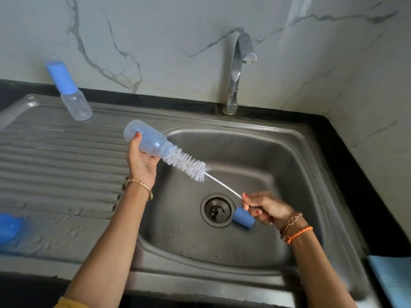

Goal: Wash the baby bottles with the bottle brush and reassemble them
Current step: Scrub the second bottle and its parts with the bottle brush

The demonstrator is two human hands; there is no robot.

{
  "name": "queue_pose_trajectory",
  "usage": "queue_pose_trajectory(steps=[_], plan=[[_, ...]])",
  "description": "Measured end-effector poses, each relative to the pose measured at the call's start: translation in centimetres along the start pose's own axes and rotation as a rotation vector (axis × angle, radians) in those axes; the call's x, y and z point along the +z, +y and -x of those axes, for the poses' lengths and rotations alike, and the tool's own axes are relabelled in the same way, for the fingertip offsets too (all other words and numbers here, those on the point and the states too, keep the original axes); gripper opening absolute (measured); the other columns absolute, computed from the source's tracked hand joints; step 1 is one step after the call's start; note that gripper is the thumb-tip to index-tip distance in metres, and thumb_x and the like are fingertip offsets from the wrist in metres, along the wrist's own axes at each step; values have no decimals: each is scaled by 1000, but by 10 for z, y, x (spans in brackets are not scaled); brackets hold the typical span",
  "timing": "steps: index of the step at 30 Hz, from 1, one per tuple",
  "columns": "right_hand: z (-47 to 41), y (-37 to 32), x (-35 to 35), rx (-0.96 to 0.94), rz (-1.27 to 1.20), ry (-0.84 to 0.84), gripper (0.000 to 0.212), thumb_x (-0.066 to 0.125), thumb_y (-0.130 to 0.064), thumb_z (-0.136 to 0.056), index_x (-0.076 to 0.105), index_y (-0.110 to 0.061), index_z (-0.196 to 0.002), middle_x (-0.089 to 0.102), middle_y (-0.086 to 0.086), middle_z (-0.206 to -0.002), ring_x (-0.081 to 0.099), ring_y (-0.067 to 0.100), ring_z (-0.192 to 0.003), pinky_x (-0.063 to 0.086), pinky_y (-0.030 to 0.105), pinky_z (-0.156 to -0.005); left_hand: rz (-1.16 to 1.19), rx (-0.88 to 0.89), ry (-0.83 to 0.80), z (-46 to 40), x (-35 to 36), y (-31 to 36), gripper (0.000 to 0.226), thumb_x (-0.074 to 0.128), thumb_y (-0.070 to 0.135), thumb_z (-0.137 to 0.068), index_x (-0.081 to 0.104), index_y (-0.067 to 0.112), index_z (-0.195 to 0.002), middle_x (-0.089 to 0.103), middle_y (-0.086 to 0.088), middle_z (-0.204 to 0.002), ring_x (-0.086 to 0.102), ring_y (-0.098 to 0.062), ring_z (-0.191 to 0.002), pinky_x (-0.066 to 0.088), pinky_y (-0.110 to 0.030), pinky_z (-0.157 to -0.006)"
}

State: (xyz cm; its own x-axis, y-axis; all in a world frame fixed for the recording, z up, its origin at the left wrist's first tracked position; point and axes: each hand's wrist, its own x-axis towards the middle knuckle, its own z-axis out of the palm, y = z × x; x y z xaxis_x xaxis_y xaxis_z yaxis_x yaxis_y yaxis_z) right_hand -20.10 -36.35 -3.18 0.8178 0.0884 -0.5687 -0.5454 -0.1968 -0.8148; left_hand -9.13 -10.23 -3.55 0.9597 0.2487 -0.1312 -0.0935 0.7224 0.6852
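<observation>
- Left hand [142,161]: gripping open bottle [148,140], held tilted above sink [295,152] edge, mouth toward basin.
- Right hand [264,208]: pinching twisted-wire stem of bottle brush [186,164]; bristle tip just inside bottle mouth.
- Blue cap [243,218]: lying in basin beside drain [218,210].
- Capped bottle [70,92]: upright on drainboard [55,152], rear left.
- Tap [239,70]: behind basin.
</observation>
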Motion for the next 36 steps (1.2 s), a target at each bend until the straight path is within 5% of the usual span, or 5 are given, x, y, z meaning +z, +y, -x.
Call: queue_pose_trajectory(steps=[8,21,27,30,36], plan=[[0,2,4,-399,695,874,21,62,-35,-86,74,-18,-89,72,5,-86,63,26,-85,34,26,-62,-195,-32,233,0,7,-2,22,63,27,-86,54,18,-102,61,2,-95,62,-15,-88,55,-23,-59],[11,10,-40,-391,724,913,48,57,-52,-82,59,-8,-63,55,-1,-55,55,24,-67,30,28,-53,-127,-34,315,-8,51,6,40,69,25,-82,55,8,-116,61,-7,-105,62,-23,-96,54,-28,-60],[15,9,-42,-297,733,935,55,55,-55,-82,47,-9,-53,49,-2,-56,56,27,-72,31,28,-55,-8,-97,384,-10,58,6,27,71,27,-80,53,10,-89,60,-3,-91,61,-22,-93,57,-33,-70],[24,11,-50,-275,605,1015,52,57,-51,-83,51,-9,-53,46,-3,-54,54,30,-74,31,30,-58,189,-2,457,-22,48,24,46,70,29,-81,43,9,-111,54,-7,-105,59,-24,-102,57,-35,-76],[10,3,-27,-381,376,867,36,50,-52,-74,58,-21,-57,58,3,-57,57,23,-65,39,31,-56,3,13,211,-20,39,23,38,69,17,-82,52,13,-115,61,-5,-109,61,-22,-105,58,-28,-61]])
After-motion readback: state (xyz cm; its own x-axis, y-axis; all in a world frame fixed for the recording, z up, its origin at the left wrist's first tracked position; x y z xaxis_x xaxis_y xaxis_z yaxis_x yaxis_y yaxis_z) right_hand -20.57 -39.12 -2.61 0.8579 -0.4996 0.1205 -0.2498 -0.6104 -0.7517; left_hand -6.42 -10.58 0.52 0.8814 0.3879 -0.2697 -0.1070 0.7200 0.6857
